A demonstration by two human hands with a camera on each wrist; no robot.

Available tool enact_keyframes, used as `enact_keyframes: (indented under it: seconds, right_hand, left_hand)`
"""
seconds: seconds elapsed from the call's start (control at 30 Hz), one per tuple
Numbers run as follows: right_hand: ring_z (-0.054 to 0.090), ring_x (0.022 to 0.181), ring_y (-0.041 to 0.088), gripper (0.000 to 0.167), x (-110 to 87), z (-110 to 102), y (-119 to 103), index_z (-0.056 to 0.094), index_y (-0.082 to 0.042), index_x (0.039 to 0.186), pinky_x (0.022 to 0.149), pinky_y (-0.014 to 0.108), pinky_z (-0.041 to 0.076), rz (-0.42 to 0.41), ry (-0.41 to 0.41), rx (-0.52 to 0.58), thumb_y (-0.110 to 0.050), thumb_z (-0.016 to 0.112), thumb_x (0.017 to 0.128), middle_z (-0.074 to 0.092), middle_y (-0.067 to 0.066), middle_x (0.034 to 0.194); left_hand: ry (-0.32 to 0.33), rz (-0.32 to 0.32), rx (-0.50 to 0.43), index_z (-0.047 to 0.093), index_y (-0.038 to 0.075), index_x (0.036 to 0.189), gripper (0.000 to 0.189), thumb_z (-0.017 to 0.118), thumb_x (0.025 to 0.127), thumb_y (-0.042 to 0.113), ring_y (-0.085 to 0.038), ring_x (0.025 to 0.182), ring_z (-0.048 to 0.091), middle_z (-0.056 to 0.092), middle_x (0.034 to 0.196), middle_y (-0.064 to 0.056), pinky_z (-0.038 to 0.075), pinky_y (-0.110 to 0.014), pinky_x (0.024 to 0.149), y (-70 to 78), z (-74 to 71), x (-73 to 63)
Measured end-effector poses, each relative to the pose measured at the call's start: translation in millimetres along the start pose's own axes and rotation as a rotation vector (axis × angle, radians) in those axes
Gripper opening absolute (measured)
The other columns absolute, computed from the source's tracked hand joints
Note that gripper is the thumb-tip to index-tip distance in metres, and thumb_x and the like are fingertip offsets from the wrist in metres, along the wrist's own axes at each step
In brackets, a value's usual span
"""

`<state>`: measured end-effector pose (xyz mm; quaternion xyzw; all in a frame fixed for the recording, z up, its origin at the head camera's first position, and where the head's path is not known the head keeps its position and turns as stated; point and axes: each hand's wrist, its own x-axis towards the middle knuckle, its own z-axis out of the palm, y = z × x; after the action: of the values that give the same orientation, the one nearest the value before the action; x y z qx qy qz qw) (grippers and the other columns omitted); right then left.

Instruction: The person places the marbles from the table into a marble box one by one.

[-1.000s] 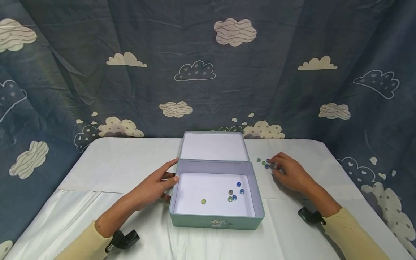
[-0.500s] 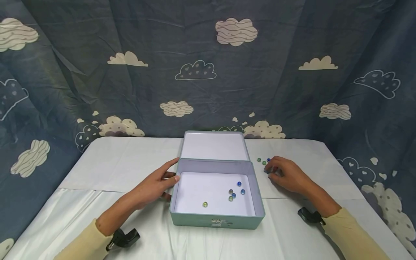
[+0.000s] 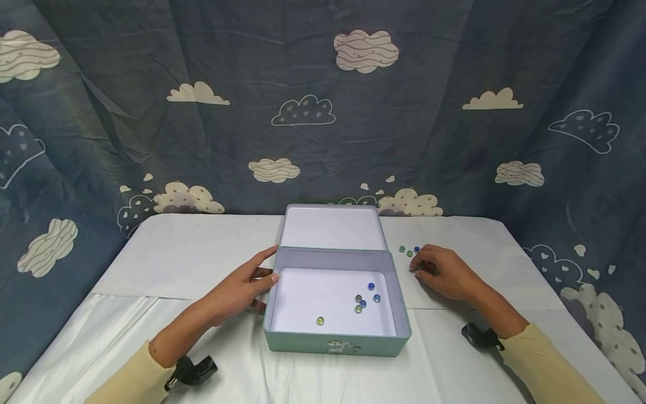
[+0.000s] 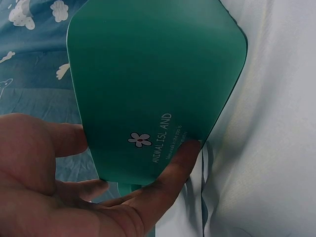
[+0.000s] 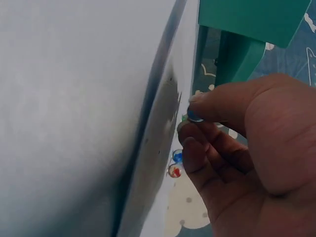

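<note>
A green tin box (image 3: pixel 333 343) with a pale interior stands open, its lid (image 3: pixel 330 227) laid back behind it. My left hand (image 3: pixel 241 292) rests against the box's left side, thumb at the rim. Its fingers lie fairly straight on the lettered wall (image 4: pixel 153 74) in the left wrist view. Right of the box, my right hand (image 3: pixel 449 272) pinches a blue marble (image 5: pixel 195 116) between thumb and fingertips, low over the cloth. Beyond it lie a green marble (image 3: pixel 401 248), another green marble (image 3: pixel 410 253) and a dark blue marble (image 3: pixel 416 248).
Inside the box several marbles cluster at the right, among them a dark blue one (image 3: pixel 371 286); a yellow-green marble (image 3: pixel 320 321) lies nearer the front. White cloth (image 3: pixel 202 252) covers the table. A dark cloud-patterned curtain (image 3: pixel 242 134) hangs behind.
My right hand has shifted slightly toward the front and its fingertips have closed on a blue marble. In the box the yellow-green marble has rolled toward the front. The left hand stays put.
</note>
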<state>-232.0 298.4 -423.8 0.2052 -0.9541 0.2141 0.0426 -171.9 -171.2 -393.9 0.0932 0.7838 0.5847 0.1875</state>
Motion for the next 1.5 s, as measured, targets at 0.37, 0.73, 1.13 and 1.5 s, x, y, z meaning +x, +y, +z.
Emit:
enact_keyframes:
  seconds: [0.37,0.73,1.13,1.5]
  right_hand:
    - [0.06,0.081,0.01,0.022,0.1,-8,-17,0.078,-0.012,0.103,0.07,0.033,0.056,-0.115,0.055,0.062,0.006,0.077,0.09,0.069,-0.005,0.099]
    - [0.061,0.088,0.014,0.028,-4.4,-21,-50,0.076,-0.023,0.109,0.07,0.032,0.057,-0.12,0.047,0.078,-0.001,0.081,0.092,0.069,-0.009,0.105]
    - [0.063,0.088,0.014,0.03,-11.3,-26,-72,0.076,-0.019,0.108,0.072,0.027,0.056,-0.22,0.1,0.074,0.003,0.082,0.089,0.069,-0.012,0.105]
    - [0.06,0.085,0.012,0.036,-15.0,-23,-83,0.074,-0.029,0.108,0.063,0.026,0.054,-0.23,0.059,0.123,0.0,0.083,0.09,0.068,-0.013,0.104]
  left_hand:
    - [-0.01,0.007,-0.009,0.023,0.028,0.171,0.069,0.058,0.112,0.024,-0.042,0.132,0.059,0.045,0.157,-0.029,0.063,-0.044,0.082,-0.7,0.2,-1.5]
    - [-0.012,0.012,-0.017,0.023,0.028,0.171,0.071,0.06,0.111,0.026,-0.042,0.132,0.059,0.044,0.158,-0.03,0.063,-0.044,0.081,-1.5,0.4,-2.2]
    - [0.002,0.003,-0.007,0.024,0.028,0.17,0.069,0.058,0.111,0.022,-0.042,0.13,0.06,0.047,0.156,-0.03,0.063,-0.044,0.081,0.9,0.6,-1.1]
    - [0.002,0.004,-0.003,0.024,0.029,0.17,0.069,0.06,0.111,0.025,-0.041,0.13,0.061,0.047,0.155,-0.029,0.063,-0.044,0.082,-0.2,0.7,-0.3]
